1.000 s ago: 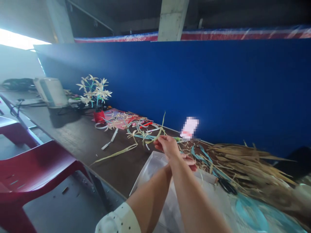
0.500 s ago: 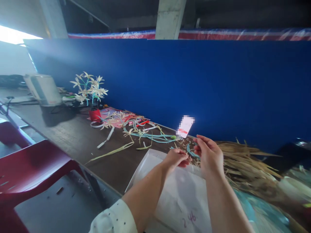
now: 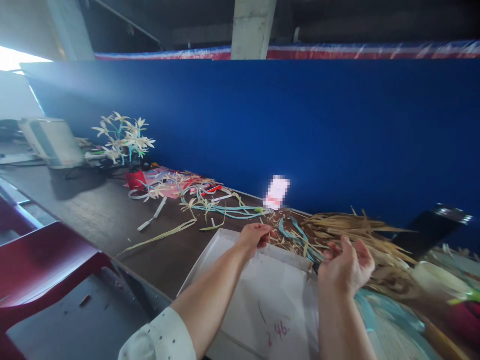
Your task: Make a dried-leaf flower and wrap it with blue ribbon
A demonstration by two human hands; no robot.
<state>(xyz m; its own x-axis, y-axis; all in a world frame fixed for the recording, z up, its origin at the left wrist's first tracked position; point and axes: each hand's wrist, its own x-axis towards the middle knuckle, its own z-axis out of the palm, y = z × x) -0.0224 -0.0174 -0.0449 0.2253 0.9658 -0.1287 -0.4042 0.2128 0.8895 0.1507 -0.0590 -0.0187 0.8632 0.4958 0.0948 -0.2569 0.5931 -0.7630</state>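
My left hand is above the far edge of a white shallow box lid with red handwritten marks. Its fingers are pinched together; what they hold, if anything, is too small to make out. To the right of the lid, my right hand is turned palm upward, its fingers loosely curled and apart, with nothing visible in them. Close to both hands lie pale straw scraps and a light-blue ribbon strip. Dried brown leaves are spread behind my right hand.
On the dark table stand a red pot of straw flowers and an electric kettle. Light-blue cords lie mid-table. A lit phone leans on the blue partition. A red chair is left.
My right hand has moved right and down, away from my left hand, and turned palm up with fingers loosening. My left hand remains pinched above the lid's far edge. The view has shifted slightly right.
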